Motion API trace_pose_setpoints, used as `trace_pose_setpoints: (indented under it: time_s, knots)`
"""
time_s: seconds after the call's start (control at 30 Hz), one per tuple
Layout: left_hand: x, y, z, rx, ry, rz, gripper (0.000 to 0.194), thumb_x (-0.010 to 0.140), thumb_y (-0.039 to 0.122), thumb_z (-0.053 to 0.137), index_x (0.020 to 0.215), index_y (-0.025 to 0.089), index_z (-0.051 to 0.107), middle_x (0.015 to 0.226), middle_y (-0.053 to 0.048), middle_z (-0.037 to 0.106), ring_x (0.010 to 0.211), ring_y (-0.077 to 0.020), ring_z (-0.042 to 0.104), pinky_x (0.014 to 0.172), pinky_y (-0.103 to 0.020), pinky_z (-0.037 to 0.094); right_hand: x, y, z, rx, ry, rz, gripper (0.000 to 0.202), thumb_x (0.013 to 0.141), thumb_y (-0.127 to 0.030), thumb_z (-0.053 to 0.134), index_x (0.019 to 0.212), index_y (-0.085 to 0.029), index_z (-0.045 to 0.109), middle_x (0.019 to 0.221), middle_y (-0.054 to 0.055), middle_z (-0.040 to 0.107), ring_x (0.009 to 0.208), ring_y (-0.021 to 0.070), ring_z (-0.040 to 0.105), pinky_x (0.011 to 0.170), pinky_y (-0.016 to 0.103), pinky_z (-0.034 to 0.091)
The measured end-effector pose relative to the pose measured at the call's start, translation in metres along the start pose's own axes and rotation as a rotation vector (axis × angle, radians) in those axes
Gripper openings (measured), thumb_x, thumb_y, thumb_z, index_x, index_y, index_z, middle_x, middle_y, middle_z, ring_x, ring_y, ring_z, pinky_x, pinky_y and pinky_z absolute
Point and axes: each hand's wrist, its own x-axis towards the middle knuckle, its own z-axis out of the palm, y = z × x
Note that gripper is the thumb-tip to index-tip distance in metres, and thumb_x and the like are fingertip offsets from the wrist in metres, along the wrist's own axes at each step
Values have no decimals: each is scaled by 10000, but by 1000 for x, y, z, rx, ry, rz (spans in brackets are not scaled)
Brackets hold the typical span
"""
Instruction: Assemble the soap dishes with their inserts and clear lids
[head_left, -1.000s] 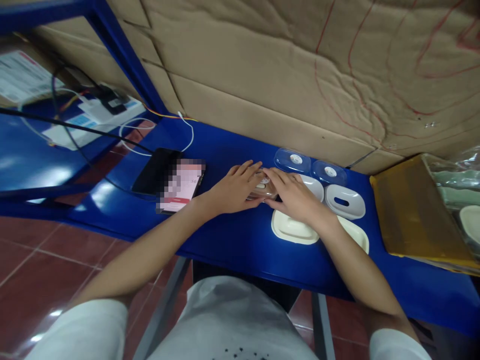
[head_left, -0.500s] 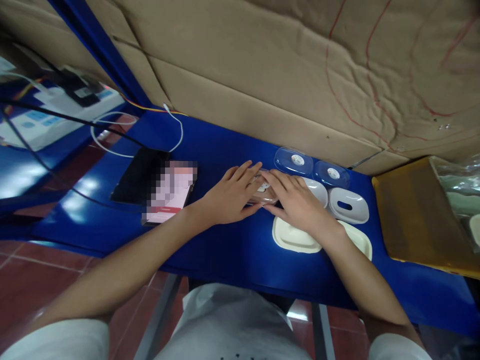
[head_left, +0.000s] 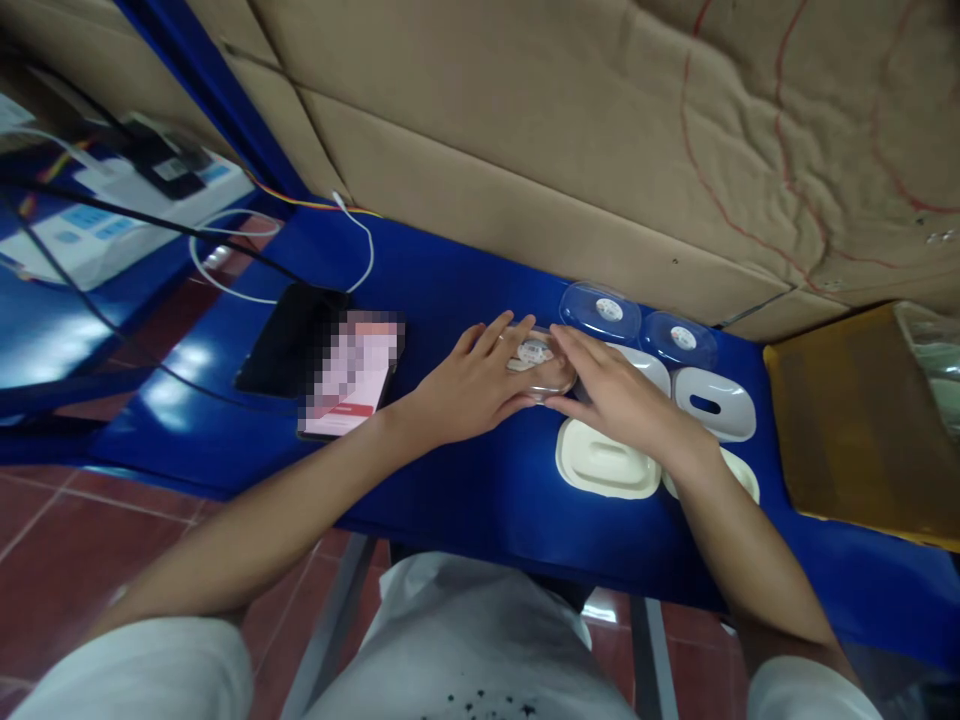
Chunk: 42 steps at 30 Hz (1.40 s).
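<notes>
The small box (head_left: 546,376) has rounded corners, a transparent cover (head_left: 556,370) and a round whitish label (head_left: 534,351), which faces upward. It appears to lie level on the blue table (head_left: 465,490), partly hidden.

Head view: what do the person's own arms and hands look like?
The left hand and right hand are ungloved, with nothing visibly worn at the wrists. Short whitish sleeves leave the forearms uncovered. The pale shirt carries small, dark, star-like marks.
</notes>
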Motion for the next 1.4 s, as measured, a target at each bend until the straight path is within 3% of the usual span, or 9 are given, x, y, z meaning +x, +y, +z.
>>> trace_pose_setpoints:
  time_s: [0.23,0.6,0.9,1.0,1.13,1.2,1.27,1.4]
  knots:
    - [0,2,0,30,14,-17,619,1113,455,555,1701,385,374,1751,-196,362,1605,-454,379,1202,-648,458,4,-9,0,-150,6,-14,774,1007,-408,735,1647,-100,429,1667,255,500,1543,403,500,1268,611,433]
    - [-1,-4,3,-53,-7,-3,614,1102,507,569,1676,336,432,1769,-212,314,1623,-473,330,1214,-673,428,5,0,3,-12,42,-21,779,991,-384,732,1672,-246,379,1658,179,503,1543,378,492,1246,619,445]
    - [0,-3,3,-55,-5,-35,566,1105,520,543,1619,284,512,1737,-217,369,1621,-463,331,1236,-671,397,8,-5,4,-53,42,-10,772,990,-410,757,1638,-176,410,1628,214,527,1503,385,526,1213,577,452]
    - [1,-3,3,-37,25,-105,544,1103,449,562,1618,280,517,1746,-221,359,1623,-470,332,1256,-712,338,2,6,-2,-134,-14,5,792,1006,-370,734,1678,-184,358,1717,225,429,1553,402,472,1228,623,412]
    - [2,1,0,23,97,-191,546,1091,230,543,1634,256,494,1765,-241,320,1635,-472,318,1265,-794,214,-9,27,-22,-204,7,92,633,1037,-381,666,1609,-176,487,1730,239,410,1566,425,456,1231,654,385]
    - [2,11,-2,17,108,-124,547,1095,225,539,1639,238,483,1763,-247,322,1638,-463,318,1267,-784,225,-15,33,-33,-203,27,107,556,1060,-406,618,1573,-207,537,1692,217,479,1529,411,509,1209,653,410]
    - [0,28,-3,-51,85,44,547,1112,332,560,1643,233,479,1750,-244,353,1625,-441,356,1274,-722,295,-22,33,-41,-187,37,110,516,1074,-422,585,1549,-219,565,1633,198,558,1478,395,568,1177,629,450]
    - [-9,60,3,-179,-31,371,580,1080,552,606,1576,255,560,1725,-212,414,1591,-390,429,1275,-621,372,-41,27,-35,-137,26,100,462,1101,-416,535,1520,-231,594,1557,170,644,1448,374,604,1155,612,475]
